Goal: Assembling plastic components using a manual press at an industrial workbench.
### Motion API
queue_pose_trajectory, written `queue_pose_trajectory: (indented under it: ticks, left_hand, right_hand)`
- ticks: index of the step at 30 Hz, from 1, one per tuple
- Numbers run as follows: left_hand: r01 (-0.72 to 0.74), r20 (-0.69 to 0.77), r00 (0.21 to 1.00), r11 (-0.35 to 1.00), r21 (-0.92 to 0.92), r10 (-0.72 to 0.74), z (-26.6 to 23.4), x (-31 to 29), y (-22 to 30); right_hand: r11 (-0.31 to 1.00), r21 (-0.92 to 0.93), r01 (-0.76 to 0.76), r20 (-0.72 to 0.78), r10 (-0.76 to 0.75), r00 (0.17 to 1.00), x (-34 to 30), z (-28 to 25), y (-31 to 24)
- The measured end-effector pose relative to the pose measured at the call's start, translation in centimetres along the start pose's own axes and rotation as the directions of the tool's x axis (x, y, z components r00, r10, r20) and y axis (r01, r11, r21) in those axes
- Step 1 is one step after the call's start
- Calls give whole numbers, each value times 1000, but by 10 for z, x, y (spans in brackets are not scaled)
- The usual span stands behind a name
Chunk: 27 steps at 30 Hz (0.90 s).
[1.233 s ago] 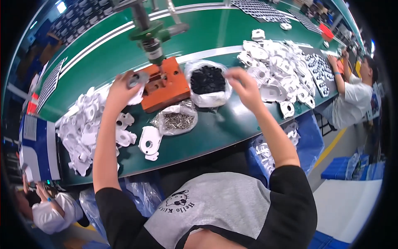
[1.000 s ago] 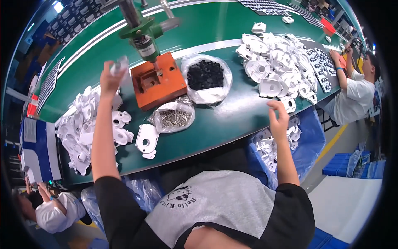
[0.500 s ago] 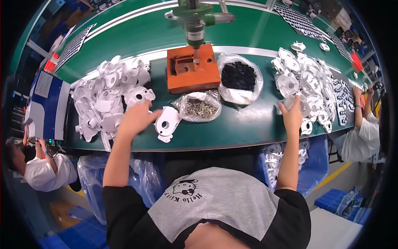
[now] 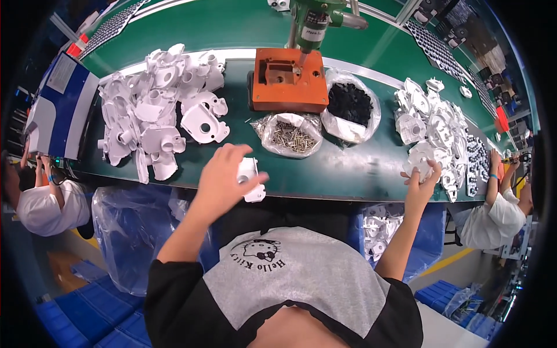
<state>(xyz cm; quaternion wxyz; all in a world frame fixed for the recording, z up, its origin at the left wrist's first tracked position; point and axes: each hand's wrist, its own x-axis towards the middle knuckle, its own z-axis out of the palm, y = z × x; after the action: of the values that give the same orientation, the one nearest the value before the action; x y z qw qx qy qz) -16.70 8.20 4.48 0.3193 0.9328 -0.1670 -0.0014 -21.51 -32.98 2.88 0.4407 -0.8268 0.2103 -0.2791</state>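
Note:
My left hand is over a white plastic housing near the bench's front edge, fingers spread and thumb out to the right. It covers part of the housing; I see no grip on it. On the right, my right hand has its fingers closed around a pale, translucent plastic part, beside a heap of white plastic parts. Another white housing with a round hole lies beyond my left hand, at the edge of the left heap of white parts.
An orange fixture block sits under a green press. Before it are a bag of metal screws and a bag of black pieces. A blue-and-white machine stands left. Blue bins hang below the bench. Co-workers are at both sides.
My left hand has moved right and nearer, from beside the left heap to over the front housing. My right hand has come nearer to me with the translucent part. The whole view has shifted.

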Motion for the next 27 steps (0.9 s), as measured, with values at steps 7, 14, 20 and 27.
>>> queue_pose_trajectory:
  ticks: [7,14,20,27]
  left_hand:
    - [-124,43,992,973,196,118,38,-15,-7]
    - [-337,48,941,940,48,334,34,-16,-16]
    - [-362,-406,884,886,-288,230,30,-9,-9]
    - [-747,-692,655,398,-533,303,36,23,29]
  right_hand:
    - [878,456,-149,395,-49,917,-24,32,-38]
    - [561,560,-610,760,-54,648,-51,77,-46]
    - [345,601,-721,790,-121,601,-63,98,-63]
    - [249,471,-846,881,-172,440,-80,121,-88]
